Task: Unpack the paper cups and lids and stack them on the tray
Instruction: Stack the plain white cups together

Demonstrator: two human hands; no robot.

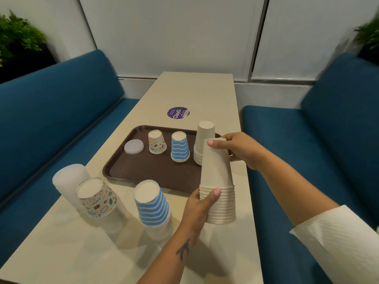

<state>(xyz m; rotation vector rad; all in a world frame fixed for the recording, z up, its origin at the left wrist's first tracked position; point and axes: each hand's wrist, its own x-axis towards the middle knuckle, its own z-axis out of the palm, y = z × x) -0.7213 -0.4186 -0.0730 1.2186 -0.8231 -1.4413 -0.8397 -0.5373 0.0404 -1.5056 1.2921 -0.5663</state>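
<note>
partly done. already on the brown tray [121,171]: a few lids [134,147] near its far left corner, then along the far edge a short stack of doodle-print cups [157,144], a short stack of blue-striped cups [180,147], and a stack of plain white cups [202,142] at the far right corner, all upside down.

still waiting on the table [61,242], near its left edge and just short of the tray's near edge: a sleeve of lids [65,179], a wrapped stack of doodle cups [98,198], a wrapped stack of striped cups [152,203].

in hand now, over the tray's near right corner: a tall white stack [218,181]. left hand [196,210] curled round its lower rims; right hand [235,147] pinching the top cup, probably to lift a batch off. roughly a third through, by this look.
</note>
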